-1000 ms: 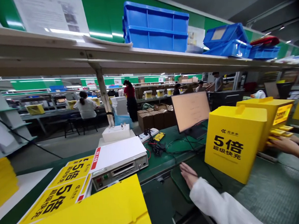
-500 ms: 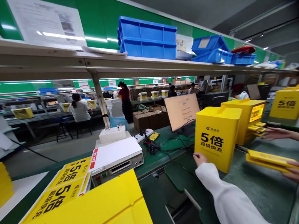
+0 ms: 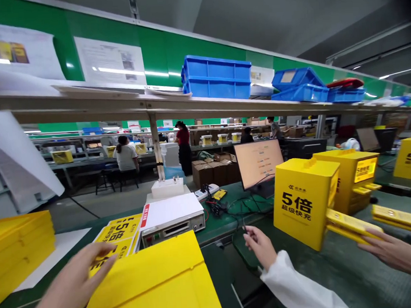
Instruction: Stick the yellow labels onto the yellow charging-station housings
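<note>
My left hand [image 3: 77,278] reaches over the left part of a large yellow casing [image 3: 157,277], blurred, with thumb and fingers apart and nothing seen between them. Whether it touches the casing I cannot tell. My right hand [image 3: 261,246], in a white sleeve, is closed in a pinch on a thin dark cable [image 3: 244,228] above the green bench. To its right stands an upright yellow box [image 3: 295,204] with black print. Behind the casing sits a grey test instrument [image 3: 177,227] with a white sheet on top.
At the right a co-worker's hand [image 3: 396,251] holds yellow slabs [image 3: 352,224] against the box. Another yellow box [image 3: 349,173] and a monitor [image 3: 260,164] stand behind. Stacked yellow parts [image 3: 20,253] lie at left. Overhead, a shelf [image 3: 202,100] carries blue bins [image 3: 216,76].
The view has turned left and up. My left hand has come in over the casing. My right hand has left the printed box and now pinches a cable. The co-worker's slabs have moved to the box.
</note>
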The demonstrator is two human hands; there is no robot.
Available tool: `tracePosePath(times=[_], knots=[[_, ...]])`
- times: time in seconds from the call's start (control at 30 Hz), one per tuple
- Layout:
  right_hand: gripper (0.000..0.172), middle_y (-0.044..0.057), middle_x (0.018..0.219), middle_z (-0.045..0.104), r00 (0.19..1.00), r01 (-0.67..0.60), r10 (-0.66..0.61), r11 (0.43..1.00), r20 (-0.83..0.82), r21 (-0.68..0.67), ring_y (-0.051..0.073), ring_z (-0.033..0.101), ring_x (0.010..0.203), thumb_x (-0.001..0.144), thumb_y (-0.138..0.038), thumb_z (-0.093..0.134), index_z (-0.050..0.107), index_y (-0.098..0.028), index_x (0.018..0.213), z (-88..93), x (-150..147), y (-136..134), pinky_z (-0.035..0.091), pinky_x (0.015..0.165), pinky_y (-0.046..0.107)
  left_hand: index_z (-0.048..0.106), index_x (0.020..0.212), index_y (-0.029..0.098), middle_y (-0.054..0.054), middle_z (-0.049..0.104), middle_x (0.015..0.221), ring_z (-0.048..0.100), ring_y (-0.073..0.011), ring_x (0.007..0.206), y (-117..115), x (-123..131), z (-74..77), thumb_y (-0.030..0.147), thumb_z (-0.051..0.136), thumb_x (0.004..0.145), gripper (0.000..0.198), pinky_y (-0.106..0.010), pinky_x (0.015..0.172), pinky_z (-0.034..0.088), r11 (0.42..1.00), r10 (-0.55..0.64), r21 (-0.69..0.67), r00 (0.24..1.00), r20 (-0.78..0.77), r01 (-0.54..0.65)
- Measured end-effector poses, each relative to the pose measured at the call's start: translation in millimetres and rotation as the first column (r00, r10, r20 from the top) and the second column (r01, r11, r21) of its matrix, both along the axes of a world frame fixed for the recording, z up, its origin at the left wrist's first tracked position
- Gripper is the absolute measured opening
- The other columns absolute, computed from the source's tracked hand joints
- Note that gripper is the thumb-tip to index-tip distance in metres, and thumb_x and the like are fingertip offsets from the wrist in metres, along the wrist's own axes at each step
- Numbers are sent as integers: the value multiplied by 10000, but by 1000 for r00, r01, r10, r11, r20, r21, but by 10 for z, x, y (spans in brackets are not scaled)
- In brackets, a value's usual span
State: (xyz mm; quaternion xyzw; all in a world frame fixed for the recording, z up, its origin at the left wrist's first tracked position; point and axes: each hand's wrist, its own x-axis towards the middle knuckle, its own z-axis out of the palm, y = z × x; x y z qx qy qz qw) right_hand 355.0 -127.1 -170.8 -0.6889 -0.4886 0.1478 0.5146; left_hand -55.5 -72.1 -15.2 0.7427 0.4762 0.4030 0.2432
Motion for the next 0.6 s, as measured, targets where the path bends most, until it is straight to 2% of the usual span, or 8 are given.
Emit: tracePosePath(times=[0.07,0.1,0.13,0.2,0.3,0.43,0.53,0.6], knots=[[358,54,826,539,992,-125,122,986,33,108,163,580,671,831,-411,417,538,-164,1060,147,-329,-181,498,607,282,642,827,262,47,660,875,551,-188,905,-238,553,114,395,573,768,161,-321,835,376,935,-120,-317,982,145,161],[347,53,836,535,983,-180,173,973,56,146,161,574,680,831,-418,421,550,-175,1044,205,-486,-276,495,628,281,636,892,235,10,656,940,555,-187,947,-364,861,142,362,645,723,212,-304,852,382,815,-150,-490,929,337,310],[324,53,841,538,973,-228,217,959,79,171,161,570,692,832,-413,430,563,-185,1021,247,-630,-368,490,646,281,628,901,210,-21,656,927,569,-191,934,-475,1164,148,277,744,630,302,-299,849,388,644,-60,-642,864,500,416],[261,57,849,564,952,-302,283,933,116,195,172,574,738,833,-382,453,588,-201,965,271,-857,-528,482,682,283,604,760,133,-62,641,768,605,-183,775,-606,1674,114,204,770,598,242,-296,748,441,545,-20,-665,801,599,511],[190,71,835,613,929,-363,339,911,148,197,201,590,790,818,-340,493,621,-209,869,169,-983,-701,477,708,298,507,680,136,15,520,579,523,-88,535,-542,2004,104,189,577,793,143,-233,608,451,619,81,-542,639,765,569],[191,80,786,658,867,-485,476,874,145,33,239,621,779,755,-366,569,680,-220,807,145,-817,-762,496,715,336,448,743,154,76,375,519,362,-38,408,-406,1657,306,223,342,916,214,-158,475,370,794,124,-339,410,904,506],[305,98,936,685,865,-492,493,870,91,-32,290,612,930,685,-475,615,705,-243,862,566,-811,-682,469,858,412,452,755,159,60,429,530,385,-36,423,-647,1282,387,267,341,922,228,-148,470,348,867,60,-218,340,938,449],[471,109,1039,663,930,-366,368,924,10,110,293,575,1027,700,-572,570,662,-229,1009,1039,-1025,-632,409,948,454,475,760,155,38,489,554,454,-54,473,-920,1153,332,318,414,895,220,-165,516,385,885,-8,-151,340,940,440]])
